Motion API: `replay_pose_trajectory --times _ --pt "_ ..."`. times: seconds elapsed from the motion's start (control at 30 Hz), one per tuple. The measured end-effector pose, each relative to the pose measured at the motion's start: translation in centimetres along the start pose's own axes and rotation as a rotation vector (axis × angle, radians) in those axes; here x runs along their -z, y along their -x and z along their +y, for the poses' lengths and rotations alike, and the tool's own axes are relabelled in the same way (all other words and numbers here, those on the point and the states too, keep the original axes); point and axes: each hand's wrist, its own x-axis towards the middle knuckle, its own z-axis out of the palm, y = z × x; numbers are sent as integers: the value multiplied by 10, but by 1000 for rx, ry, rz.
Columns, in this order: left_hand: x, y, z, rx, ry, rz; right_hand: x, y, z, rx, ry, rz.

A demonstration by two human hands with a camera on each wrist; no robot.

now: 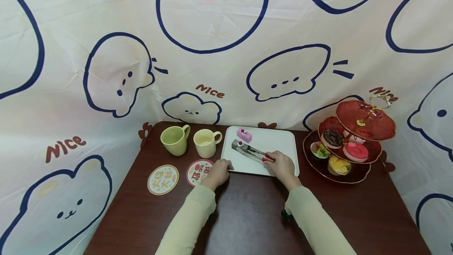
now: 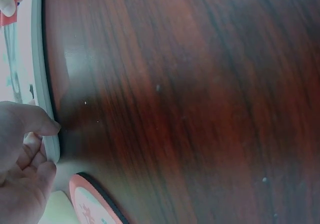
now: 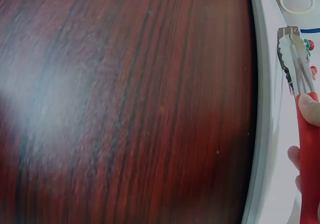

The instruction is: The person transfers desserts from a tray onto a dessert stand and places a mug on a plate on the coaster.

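My right hand holds metal tongs by their red handles, low over a white tray. The tongs' scalloped ends point left across the tray. Beside those ends shows a small red berry topping; what lies under it is mostly hidden by the tongs. Just behind, a pink toy cake slice with a red berry sits on the tray. My left hand pinches the tray's near left corner, its thumb over the rim and its other fingers curled at the edge.
Left of the tray stand a green mug and a cream mug. Two round coasters lie before them, one yellow, one red-rimmed. At right a red tiered stand holds donuts and fruit tarts.
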Motion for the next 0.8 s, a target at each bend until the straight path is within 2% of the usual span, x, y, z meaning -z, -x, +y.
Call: replay_pose_trajectory --times 0.37,0.8 --pt "1 -1 0 4 6 -11 16 9 6 9 28 -15" --pt "0 -1 -1 5 11 -21 51 18 18 47 61 8"
